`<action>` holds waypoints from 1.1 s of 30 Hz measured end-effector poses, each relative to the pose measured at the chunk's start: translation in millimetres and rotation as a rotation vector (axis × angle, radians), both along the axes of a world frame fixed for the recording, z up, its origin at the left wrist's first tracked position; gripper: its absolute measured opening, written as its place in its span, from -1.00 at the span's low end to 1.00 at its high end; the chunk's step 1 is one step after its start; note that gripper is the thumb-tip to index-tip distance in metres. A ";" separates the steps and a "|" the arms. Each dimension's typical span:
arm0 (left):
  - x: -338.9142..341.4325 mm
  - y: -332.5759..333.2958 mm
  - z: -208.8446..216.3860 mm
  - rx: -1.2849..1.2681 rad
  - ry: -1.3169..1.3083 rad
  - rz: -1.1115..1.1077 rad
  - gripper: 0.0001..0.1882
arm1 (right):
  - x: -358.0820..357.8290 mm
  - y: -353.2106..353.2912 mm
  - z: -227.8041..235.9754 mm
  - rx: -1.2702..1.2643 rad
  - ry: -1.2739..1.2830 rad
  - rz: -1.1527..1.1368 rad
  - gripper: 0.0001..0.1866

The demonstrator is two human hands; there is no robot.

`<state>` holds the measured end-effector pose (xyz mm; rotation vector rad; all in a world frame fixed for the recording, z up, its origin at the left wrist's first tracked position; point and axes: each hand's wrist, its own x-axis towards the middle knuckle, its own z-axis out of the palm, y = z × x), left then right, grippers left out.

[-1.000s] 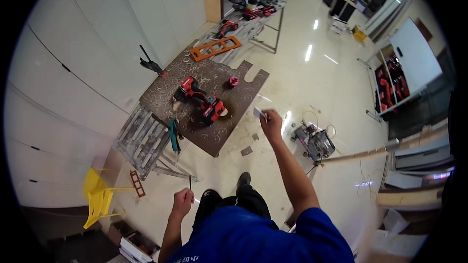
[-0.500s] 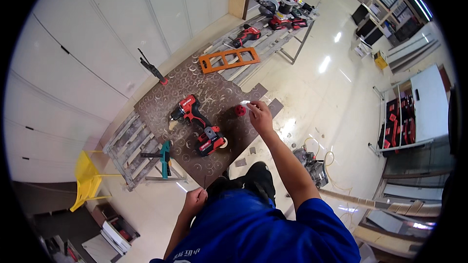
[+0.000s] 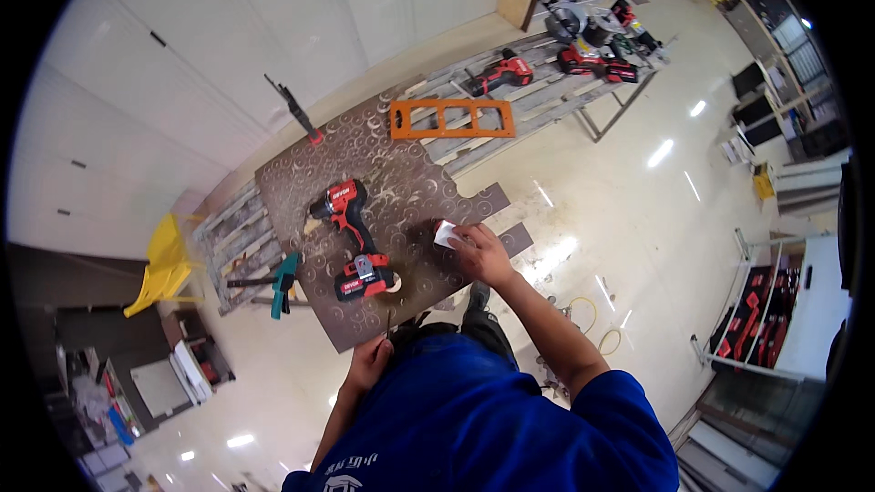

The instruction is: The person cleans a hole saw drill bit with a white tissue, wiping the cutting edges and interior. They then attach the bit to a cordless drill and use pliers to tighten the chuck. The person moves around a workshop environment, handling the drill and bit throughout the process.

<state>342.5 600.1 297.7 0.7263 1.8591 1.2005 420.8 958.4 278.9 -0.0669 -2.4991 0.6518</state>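
Right hand (image 3: 481, 253) near board (image 3: 301, 182) edge

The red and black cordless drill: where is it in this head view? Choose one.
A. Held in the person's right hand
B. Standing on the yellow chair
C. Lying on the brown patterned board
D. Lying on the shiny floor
C. The red and black cordless drill lies untouched on the brown patterned board, to the left of the right hand, which rests on a small white piece.
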 end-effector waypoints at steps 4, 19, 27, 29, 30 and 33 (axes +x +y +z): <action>24.1 27.6 23.4 -0.074 -0.027 0.079 -0.71 | 1.7 17.3 -1.3 -0.061 0.008 0.080 -0.62; 26.4 33.3 15.6 -0.058 -0.019 0.210 -0.65 | -26.4 34.2 4.6 -0.160 -0.080 -0.057 -0.78; -2.0 3.0 16.9 -0.024 -0.005 0.169 -0.70 | -39.6 21.8 11.9 -0.221 -0.203 -0.145 -0.85; -7.3 -9.2 11.6 -0.026 -0.017 0.168 -0.71 | -43.2 16.0 13.8 -0.215 -0.191 -0.165 -0.87; -9.9 -15.6 9.0 -0.028 -0.022 0.168 -0.71 | -44.8 12.5 14.9 -0.224 -0.191 -0.185 -0.88; -17.8 -30.7 5.4 -0.002 -0.013 0.146 -0.71 | -47.8 3.8 15.7 -0.242 -0.194 -0.234 -0.88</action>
